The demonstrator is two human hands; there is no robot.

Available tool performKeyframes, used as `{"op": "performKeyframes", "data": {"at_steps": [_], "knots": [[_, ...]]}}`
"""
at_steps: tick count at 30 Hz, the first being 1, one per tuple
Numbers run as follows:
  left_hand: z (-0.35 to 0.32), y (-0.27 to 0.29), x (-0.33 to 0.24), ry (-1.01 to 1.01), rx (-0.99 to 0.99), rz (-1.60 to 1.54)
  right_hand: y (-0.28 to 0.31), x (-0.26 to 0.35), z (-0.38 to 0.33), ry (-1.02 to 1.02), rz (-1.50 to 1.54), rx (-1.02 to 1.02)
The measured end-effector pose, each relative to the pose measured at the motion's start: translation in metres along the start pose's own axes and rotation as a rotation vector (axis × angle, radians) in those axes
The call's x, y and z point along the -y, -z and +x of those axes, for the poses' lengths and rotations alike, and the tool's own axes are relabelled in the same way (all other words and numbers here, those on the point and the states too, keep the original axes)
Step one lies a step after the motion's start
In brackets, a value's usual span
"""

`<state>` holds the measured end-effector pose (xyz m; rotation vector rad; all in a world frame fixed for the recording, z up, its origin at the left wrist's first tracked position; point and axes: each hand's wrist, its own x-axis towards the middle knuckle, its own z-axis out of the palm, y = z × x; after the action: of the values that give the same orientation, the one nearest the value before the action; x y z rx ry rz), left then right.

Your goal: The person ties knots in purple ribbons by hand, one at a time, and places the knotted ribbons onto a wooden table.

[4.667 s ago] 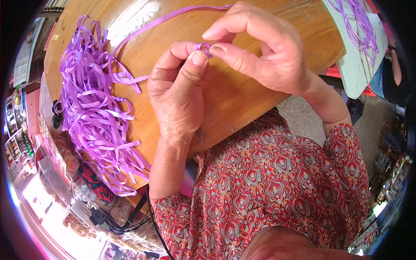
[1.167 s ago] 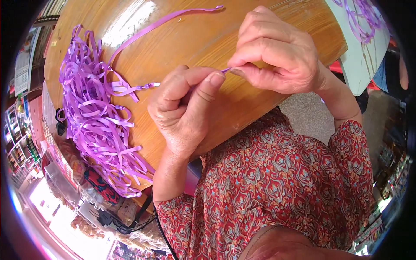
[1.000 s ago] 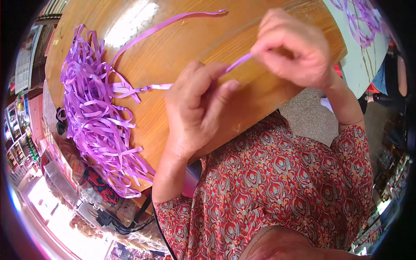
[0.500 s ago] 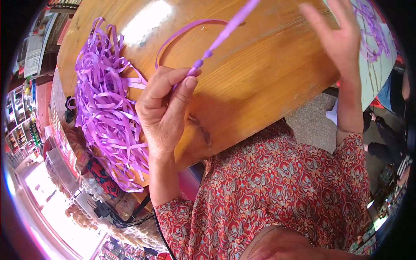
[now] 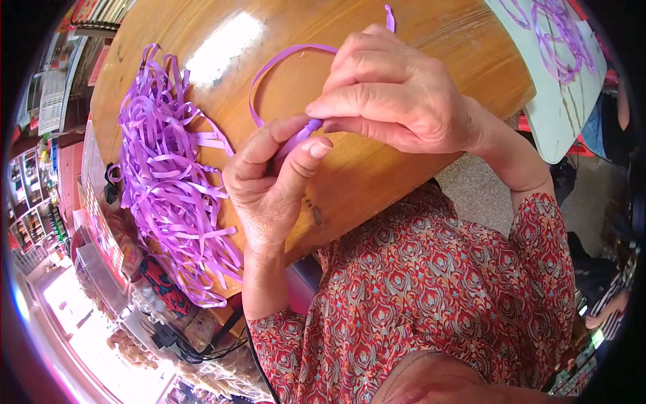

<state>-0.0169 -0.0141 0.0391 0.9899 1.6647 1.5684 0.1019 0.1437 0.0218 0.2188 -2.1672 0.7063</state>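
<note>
Between my two hands is a purple ribbon [image 5: 293, 143] with a knot in it, held above the wooden table. My left hand [image 5: 272, 161] pinches the ribbon just below the knot, thumb and forefinger closed on it. Thumb and fingertips of my right hand [image 5: 404, 94] close on the knot from the other side. One length of the ribbon loops away over the table behind my hands, and a short tip shows beyond my right knuckles. A large heap of purple ribbons [image 5: 168, 168] lies to the left of my left hand.
The wooden table [image 5: 377, 182] has a curved edge in front of me. At the far right, more purple ribbon [image 5: 562, 40] lies on a pale green surface [image 5: 558, 128]. Bags, cables [image 5: 178, 340] and shelves crowd the left side. Another person's arm shows at the right rim.
My right hand has come down from the upper right to the knot beside my left hand. The ribbon, stretched toward the upper right before, is now gathered between both hands.
</note>
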Motion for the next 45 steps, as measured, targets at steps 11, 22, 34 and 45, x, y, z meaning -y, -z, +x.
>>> {"op": "performKeyframes", "data": {"at_steps": [11,22,34,45], "knots": [[0.013,0.019,-0.007,-0.449,0.029,0.454,0.041,0.013,-0.010,-0.001,-0.196,0.090],[-0.004,0.115,0.004,-0.401,-0.398,0.305,0.154,-0.003,-0.082,-0.390,-0.461,0.057],[-0.020,0.132,0.001,-0.314,-0.612,0.210,0.153,-0.005,-0.086,-0.447,-0.419,0.209],[-0.040,0.167,-0.002,-0.309,-0.746,0.162,0.155,-0.002,-0.084,-0.547,-0.441,0.233]]}}
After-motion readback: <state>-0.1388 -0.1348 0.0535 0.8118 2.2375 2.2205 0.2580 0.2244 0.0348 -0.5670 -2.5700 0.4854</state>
